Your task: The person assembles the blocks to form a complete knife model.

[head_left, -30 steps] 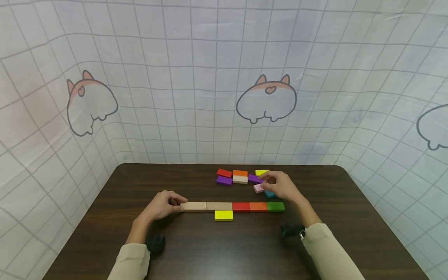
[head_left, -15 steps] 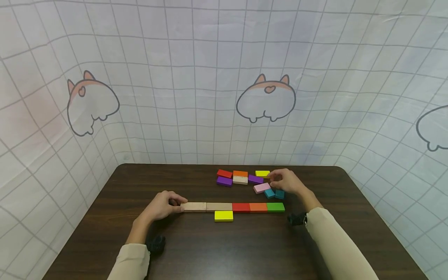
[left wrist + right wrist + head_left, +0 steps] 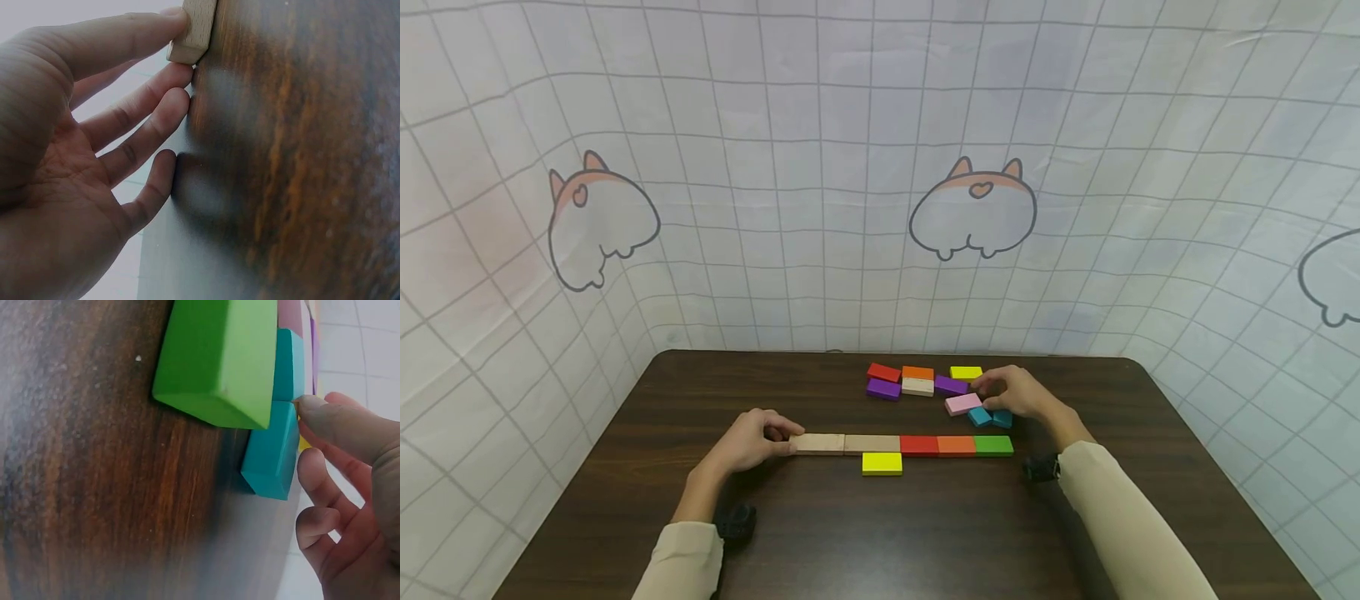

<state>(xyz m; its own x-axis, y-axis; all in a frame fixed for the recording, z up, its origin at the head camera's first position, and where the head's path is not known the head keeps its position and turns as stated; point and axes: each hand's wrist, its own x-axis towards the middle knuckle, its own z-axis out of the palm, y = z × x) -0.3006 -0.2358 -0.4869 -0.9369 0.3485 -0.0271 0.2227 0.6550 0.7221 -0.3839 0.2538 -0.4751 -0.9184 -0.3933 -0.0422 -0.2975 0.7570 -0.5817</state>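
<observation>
A row of rectangular blocks runs across the table: two plain wooden ones, then red, orange and green. My left hand [image 3: 752, 439] pinches the left end of the outermost wooden block [image 3: 817, 444]; in the left wrist view its thumb [image 3: 159, 31] lies along the block's side and the other fingers reach down to the tabletop. Behind the green block [image 3: 993, 446], my right hand [image 3: 1017, 393] is at two teal blocks [image 3: 272, 450], fingers loosely bent. In the right wrist view the thumb tip is right at the seam between these two, and part of the index finger is hidden.
A yellow block [image 3: 882, 463] lies just in front of the row. Beyond it, a pink block [image 3: 963, 404] touches the teal ones, and a loose cluster of red, orange, purple, white and yellow blocks sits near the back edge of the dark table [image 3: 880, 542].
My right hand has shifted right from over the pink block, uncovering it and the teal blocks, then come down slightly toward the teal ones. The left hand stays at the row's end.
</observation>
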